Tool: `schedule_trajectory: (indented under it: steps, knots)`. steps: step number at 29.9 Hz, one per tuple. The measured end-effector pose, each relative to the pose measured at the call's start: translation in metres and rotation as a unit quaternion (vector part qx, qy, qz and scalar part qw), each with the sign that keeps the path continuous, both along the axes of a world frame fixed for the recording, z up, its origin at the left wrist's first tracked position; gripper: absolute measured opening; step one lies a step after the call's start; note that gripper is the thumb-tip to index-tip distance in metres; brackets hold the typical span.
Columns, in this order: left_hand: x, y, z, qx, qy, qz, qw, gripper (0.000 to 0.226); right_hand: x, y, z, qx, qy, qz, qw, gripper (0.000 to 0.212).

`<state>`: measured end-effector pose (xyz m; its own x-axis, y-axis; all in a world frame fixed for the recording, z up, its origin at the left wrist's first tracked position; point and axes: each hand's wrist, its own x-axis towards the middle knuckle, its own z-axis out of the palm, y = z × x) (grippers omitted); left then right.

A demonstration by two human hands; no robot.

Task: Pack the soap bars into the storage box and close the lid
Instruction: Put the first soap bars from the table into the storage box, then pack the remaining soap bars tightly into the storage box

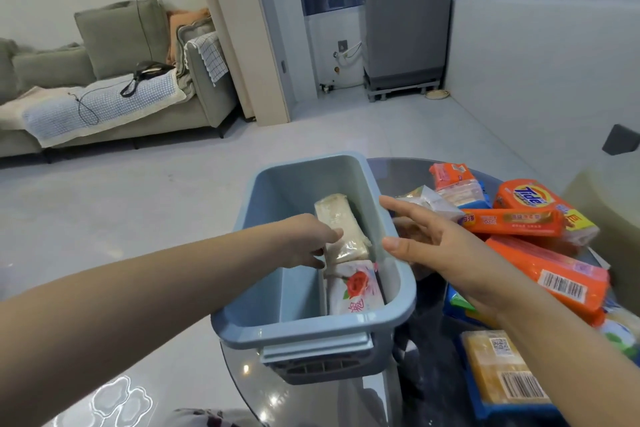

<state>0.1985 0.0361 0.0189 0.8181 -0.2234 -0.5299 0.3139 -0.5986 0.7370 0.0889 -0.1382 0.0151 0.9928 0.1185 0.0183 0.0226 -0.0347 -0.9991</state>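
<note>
Head view: yellow soap bar [498, 369] lay nearest, near right on glass table [311, 402]. Storage box [313, 331] stood open, centre, long axis near-to-far. Left hand [313, 241] was inside box, fingers on pale bar [341, 229], grip unclear. Right hand [426, 243] was spread, empty, just right of box rim, closer to soap pile [540, 246]. Lid unseen.

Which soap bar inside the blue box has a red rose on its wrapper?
The soap bar at the near end of the storage box, closest to the person. The other bar, under the left hand, has a plain pale wrapper.
</note>
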Motion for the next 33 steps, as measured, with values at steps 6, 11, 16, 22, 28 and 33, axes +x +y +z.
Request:
schedule_trajectory:
  steps: [6, 11, 16, 22, 28, 33]
  knots:
    - [0.0, -0.013, -0.008, -0.044, 0.015, -0.017, 0.999, 0.038, 0.005, 0.002, -0.006, 0.044, 0.022, 0.006, 0.999, 0.067]
    - [0.002, -0.017, -0.013, -0.092, -0.011, -0.048, 0.995, 0.042, 0.003, -0.002, -0.005, 0.031, 0.02, 0.025, 0.999, 0.07]
    - [0.0, -0.02, -0.011, -0.085, 0.002, -0.075, 0.994, 0.042, 0.001, -0.002, -0.007, 0.028, 0.017, 0.008, 0.999, 0.074]
    - [-0.006, -0.019, 0.002, -0.063, -0.012, -0.1, 0.993, 0.037, -0.004, -0.004, -0.004, 0.023, 0.004, 0.003, 1.0, 0.078]
    - [-0.009, -0.02, 0.019, -0.063, -0.149, -0.044, 0.986, 0.054, -0.005, -0.01, 0.001, 0.009, -0.013, -0.017, 1.0, 0.065]
    - [-0.025, -0.025, 0.03, -0.092, -0.246, -0.057, 0.963, 0.054, 0.003, -0.022, 0.002, -0.06, -0.027, -0.123, 0.99, 0.026]
